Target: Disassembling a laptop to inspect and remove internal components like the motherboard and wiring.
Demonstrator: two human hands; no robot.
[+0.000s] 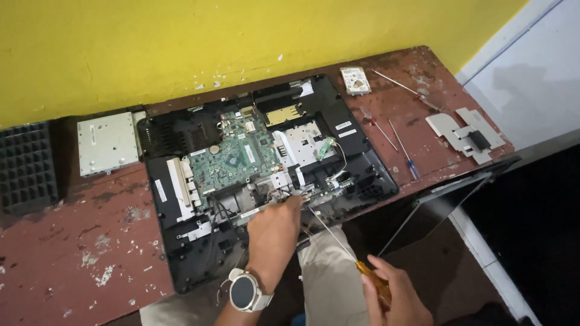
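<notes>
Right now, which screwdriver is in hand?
The amber-handled screwdriver, gripped by the right hand, tip at the laptop base. The other screwdrivers lie loose on the table, untouched.

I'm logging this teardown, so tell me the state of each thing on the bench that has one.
Laptop base: opened, bottom cover off, lying flat.
Motherboard: exposed, seated in the base.
Left hand: fingertips on parts at the board's edge.
Right hand: gripping the amber-handled screwdriver, tip at the base.
Optical drive: removed, beside the base.
Hard drive: removed, lying flat.
Spare screwdrivers: lying unused.

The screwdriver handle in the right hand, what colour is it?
Amber-orange, translucent looking. The head view shows the handle gripped by the right hand.
</notes>
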